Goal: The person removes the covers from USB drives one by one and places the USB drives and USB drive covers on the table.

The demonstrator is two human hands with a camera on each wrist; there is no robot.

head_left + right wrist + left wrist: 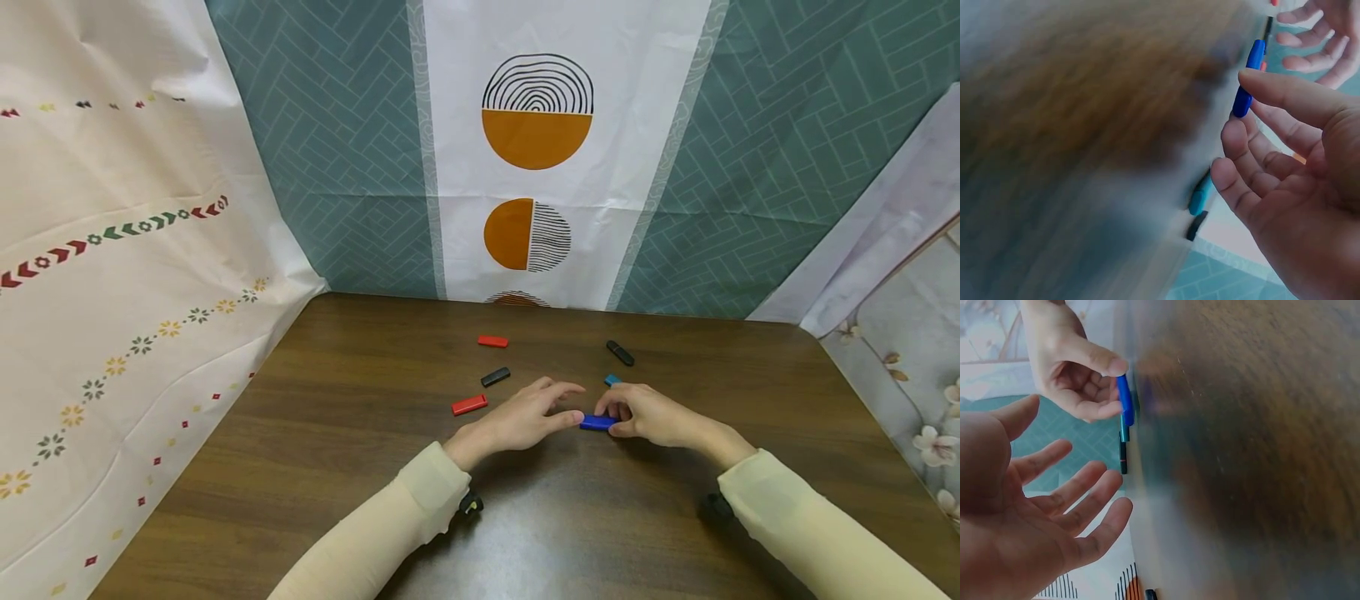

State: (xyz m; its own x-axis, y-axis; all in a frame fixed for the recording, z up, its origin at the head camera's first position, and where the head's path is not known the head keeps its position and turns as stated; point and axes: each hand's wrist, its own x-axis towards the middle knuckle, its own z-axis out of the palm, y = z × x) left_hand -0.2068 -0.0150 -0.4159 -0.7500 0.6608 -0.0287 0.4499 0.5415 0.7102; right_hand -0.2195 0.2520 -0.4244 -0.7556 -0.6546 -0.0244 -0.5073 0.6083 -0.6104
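Note:
My right hand (652, 417) pinches a small flat blue USB stick (597, 423) between thumb and fingers, low over the brown table. In the right wrist view the thumb lies across the blue stick (1249, 80). The left hand (521, 417) holds nothing; its fingers are spread and the thumb tip is near the stick's left end. Seen from the left wrist, its palm and loose fingers (1079, 500) are apart from the stick. Just beyond the right hand lies a light-blue stick (612, 380), partly hidden by that hand.
Left of the hands lie a red stick (469, 405), a black stick (495, 377) and, farther back, another red stick (492, 342). A black stick (620, 352) lies at the back right. A patterned cloth (360, 208) hangs behind the wooden table (337, 400).

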